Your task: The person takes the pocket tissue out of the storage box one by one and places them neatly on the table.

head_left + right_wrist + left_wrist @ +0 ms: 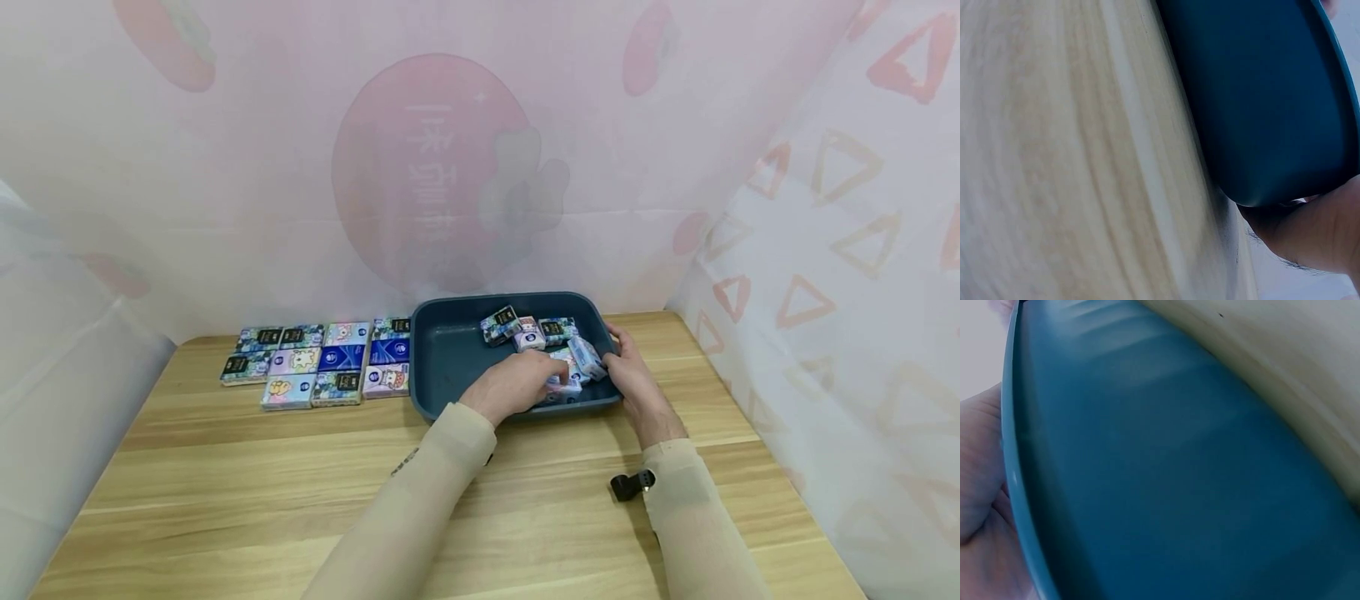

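Observation:
A dark teal plastic tub (450, 358) stands on the table with several small tissue packs inside, gathered toward its right end. My left hand (517, 382) reaches over the front rim, its fingers bent down onto a light blue tissue pack (564, 392); I cannot tell whether it pinches that pack. In the left wrist view, part of the left hand (982, 500) shows beyond the tub's rim. My right hand (633, 375) grips the tub's right end. One blue-and-white pack (587, 358) leans on edge beside the right thumb. A dark patterned pack (500, 326) lies tilted farther back.
Left of the tub, several tissue packs lie flat in close rows, among them a plain blue pack (341, 358) and a pink cartoon pack (386, 380). The wooden table (247, 500) meets a printed curtain (262, 208) at the back. More curtain hangs at both sides.

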Tool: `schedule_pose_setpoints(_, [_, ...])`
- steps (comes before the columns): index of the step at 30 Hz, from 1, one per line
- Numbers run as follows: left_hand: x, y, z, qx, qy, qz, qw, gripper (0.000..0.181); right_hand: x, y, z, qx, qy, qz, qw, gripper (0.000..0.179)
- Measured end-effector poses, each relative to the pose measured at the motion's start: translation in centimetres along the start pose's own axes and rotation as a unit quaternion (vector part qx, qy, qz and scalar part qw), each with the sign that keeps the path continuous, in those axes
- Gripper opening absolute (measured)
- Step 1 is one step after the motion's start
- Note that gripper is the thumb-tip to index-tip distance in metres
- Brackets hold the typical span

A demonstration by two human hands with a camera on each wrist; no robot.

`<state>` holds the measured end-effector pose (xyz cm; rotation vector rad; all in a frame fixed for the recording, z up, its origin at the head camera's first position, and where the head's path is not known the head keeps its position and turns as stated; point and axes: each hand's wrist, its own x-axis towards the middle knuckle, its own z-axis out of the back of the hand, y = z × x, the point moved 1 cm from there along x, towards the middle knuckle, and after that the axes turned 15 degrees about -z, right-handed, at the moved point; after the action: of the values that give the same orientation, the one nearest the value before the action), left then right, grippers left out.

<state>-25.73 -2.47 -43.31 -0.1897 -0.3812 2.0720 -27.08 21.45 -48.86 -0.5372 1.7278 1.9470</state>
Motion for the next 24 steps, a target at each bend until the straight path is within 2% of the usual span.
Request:
schedule_pose_setpoints(9, [-2.8, 1.2, 0.8, -0.026, -0.025, 0.032, 0.9988, 0.032, 0.1, 0.1, -0.1, 0.002, -0.007, -0.007, 0.9999, 0.080])
schedule_pose_setpoints(19, [-5.6, 2.5, 2.5, -0.008, -0.037, 0.061, 0.9974, 0.027, 0.0, 0.1, -0.2, 0.000, -0.008, -0.009, 0.9999, 0.079])
schedule_pose_setpoints(24, [-7.4, 3.1, 3.4, -0.008, -0.057, 0.084, 0.9948, 0.025, -0.1, 0.1, -0.1, -0.002, -0.011, -0.009, 0.9999, 0.079])
